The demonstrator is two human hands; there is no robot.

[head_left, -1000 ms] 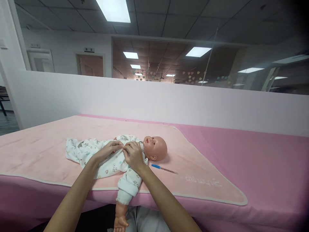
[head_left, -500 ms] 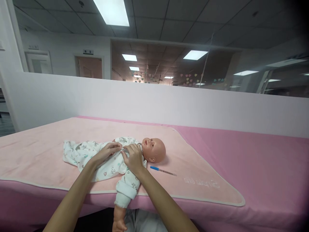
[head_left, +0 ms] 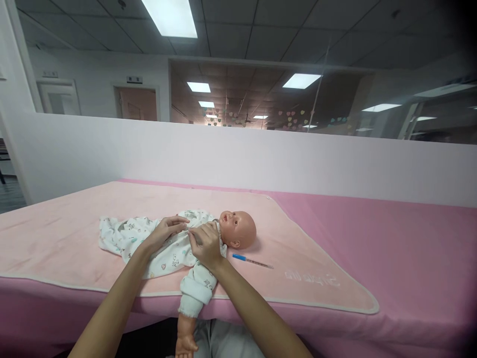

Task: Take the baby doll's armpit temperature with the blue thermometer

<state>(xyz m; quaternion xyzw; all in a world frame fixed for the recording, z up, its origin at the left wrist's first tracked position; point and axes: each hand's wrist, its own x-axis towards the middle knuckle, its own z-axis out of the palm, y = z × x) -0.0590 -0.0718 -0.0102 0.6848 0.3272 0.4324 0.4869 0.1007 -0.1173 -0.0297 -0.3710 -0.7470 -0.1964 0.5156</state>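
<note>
A baby doll (head_left: 238,229) lies on its back, head to the right, in a white printed romper (head_left: 164,263). My left hand (head_left: 168,232) rests over the front of the romper, its fingers stretched out and slightly apart. Beside it, my right hand (head_left: 205,244) is closed near the doll's chest, with thumb and fingers pinching the romper's front edge; the exact spot is partly hidden by the fingers. The doll's near arm, its sleeve cuff (head_left: 196,291) folded back, hangs over the table's front edge between my forearms.
A thermometer with a blue cap (head_left: 239,257) lies right of the doll's shoulder. Beneath everything is a peach blanket (head_left: 316,263) with a pale border, spread on a pink table cover (head_left: 417,248). Behind stands a low white wall (head_left: 261,159) with glass above it.
My left fingers have loosened and drawn slightly apart from the right hand at the romper's front. My right hand stays nearly in place. The view has shifted a little.
</note>
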